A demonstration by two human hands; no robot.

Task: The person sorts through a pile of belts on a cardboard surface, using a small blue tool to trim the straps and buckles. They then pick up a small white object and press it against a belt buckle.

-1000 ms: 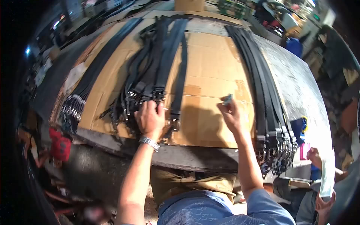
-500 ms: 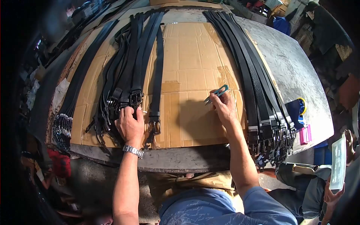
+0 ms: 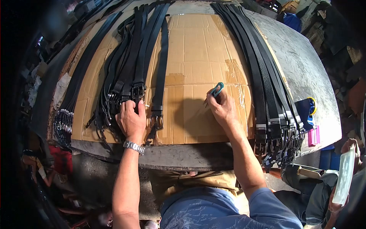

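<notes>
My left hand, with a metal watch on its wrist, is closed at the buckle end of a black belt in the middle pile. Its fingertips are just below the dark buckle, and a small white bit shows beside the thumb. To the right of that hand, a single black belt lies apart, its buckle towards me. My right hand holds teal-handled thread snips above the cardboard, blades pointing left and down.
More black belts lie in a left bundle and a right bundle, buckles towards me. Beyond the right bundle are a yellow-rimmed roll and a pink item. At far right, another person's hand holds a pale translucent container.
My right hand has moved slightly left and down with the snips, which have turned more upright. My left hand stays at the same buckle. The view has shifted a little.
</notes>
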